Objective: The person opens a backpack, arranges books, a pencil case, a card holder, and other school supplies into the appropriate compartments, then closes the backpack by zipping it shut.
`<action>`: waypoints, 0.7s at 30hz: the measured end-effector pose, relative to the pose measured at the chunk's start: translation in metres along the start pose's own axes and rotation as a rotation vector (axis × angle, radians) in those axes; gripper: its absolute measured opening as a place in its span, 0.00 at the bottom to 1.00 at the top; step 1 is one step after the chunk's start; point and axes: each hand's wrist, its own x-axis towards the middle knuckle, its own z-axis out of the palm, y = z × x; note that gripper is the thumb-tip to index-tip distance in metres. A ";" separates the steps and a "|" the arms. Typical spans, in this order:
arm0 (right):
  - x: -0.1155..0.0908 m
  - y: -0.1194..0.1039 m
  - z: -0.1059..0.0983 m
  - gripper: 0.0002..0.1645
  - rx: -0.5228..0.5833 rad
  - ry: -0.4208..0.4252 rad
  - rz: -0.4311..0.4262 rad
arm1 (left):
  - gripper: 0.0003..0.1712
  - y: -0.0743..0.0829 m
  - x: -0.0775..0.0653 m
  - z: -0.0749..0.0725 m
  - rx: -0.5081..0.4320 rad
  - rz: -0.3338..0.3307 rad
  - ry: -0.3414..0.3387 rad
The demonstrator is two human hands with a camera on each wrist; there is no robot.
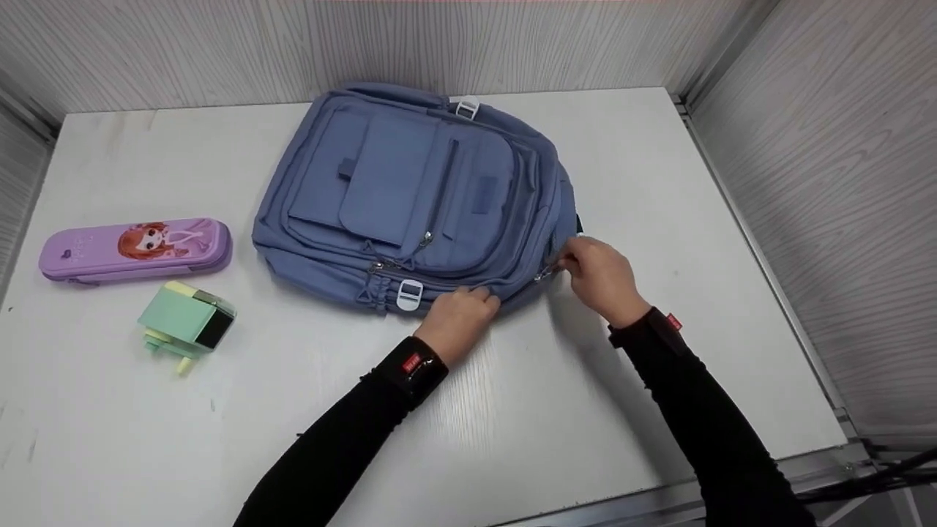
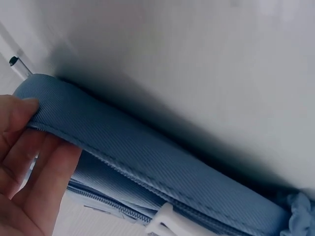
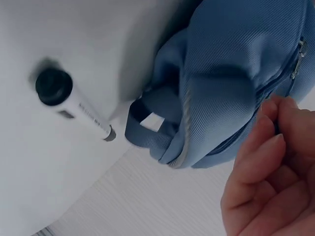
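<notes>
A blue backpack [image 1: 395, 183] lies front side up on the white table. My left hand [image 1: 463, 315] grips its near side edge; in the left wrist view the thumb and fingers [image 2: 54, 167] pinch the seam of the side fabric. At the right end of the bag, my right hand [image 1: 600, 274] pinches the pull of a zipper, close to a metal slider [image 1: 542, 277]. A metal zipper piece [image 3: 298, 59] also shows in the right wrist view, above the fingertips [image 3: 269, 142]. The fingers partly hide the pull.
Left of the backpack lie a purple pencil case [image 1: 135, 250] with a cartoon girl and a mint-green device [image 1: 183, 322] with a black face. Beyond the bag's end, a white marker with a black cap [image 3: 54, 86] lies on the table. Walls [image 1: 820, 183] stand behind and beside.
</notes>
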 end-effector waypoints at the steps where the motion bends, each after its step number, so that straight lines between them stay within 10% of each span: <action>1: 0.002 0.001 -0.001 0.02 0.000 0.001 0.004 | 0.11 -0.002 -0.002 -0.001 -0.003 0.008 -0.002; 21: 0.050 0.025 -0.013 0.06 -0.013 0.053 0.133 | 0.09 -0.020 -0.031 -0.009 0.057 0.220 0.028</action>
